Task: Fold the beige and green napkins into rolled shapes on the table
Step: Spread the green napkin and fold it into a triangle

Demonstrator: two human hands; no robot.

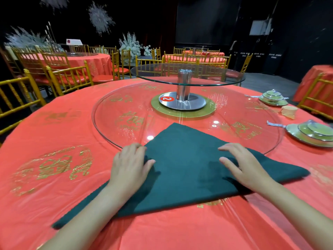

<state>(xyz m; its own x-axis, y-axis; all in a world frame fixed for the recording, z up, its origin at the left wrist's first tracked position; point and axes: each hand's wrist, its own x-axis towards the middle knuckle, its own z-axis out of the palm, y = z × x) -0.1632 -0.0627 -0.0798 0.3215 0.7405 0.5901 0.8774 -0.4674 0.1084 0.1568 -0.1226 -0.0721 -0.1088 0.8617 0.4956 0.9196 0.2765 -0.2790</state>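
Your working ground is the near edge of the round table (pixel 54 186), covered in a red cloth with gold print. From the near rim to the lip of the large glass turntable (pixel 115 112) the cloth is bare on both sides of your arms; the widest free stretch lies toward the left edge. At the right edge stand two stacks of green dishes (pixel 310 132), with a rolled beige napkin (pixel 289 111) between them, all well apart from your hands. A raised glass tier on a steel post (pixel 183 85) occupies the table's centre.

Your left hand (pixel 130 165) lies flat, fingers loosely spread, palm down on the left sloping side of the green napkin (pixel 185 168); the thumb rests on the cloth and nothing is pinched. Your right hand (pixel 245 165) is likewise flat and spread, pressing on the napkin's right half.

The green napkin is folded into a broad triangle. Its long base runs close to the near edge, one tip reaching toward the near left under your forearm, the other toward the right edge. The apex points to the table's centre and overlaps the turntable's lip. The fabric lies smooth and flat, not yet rolled.
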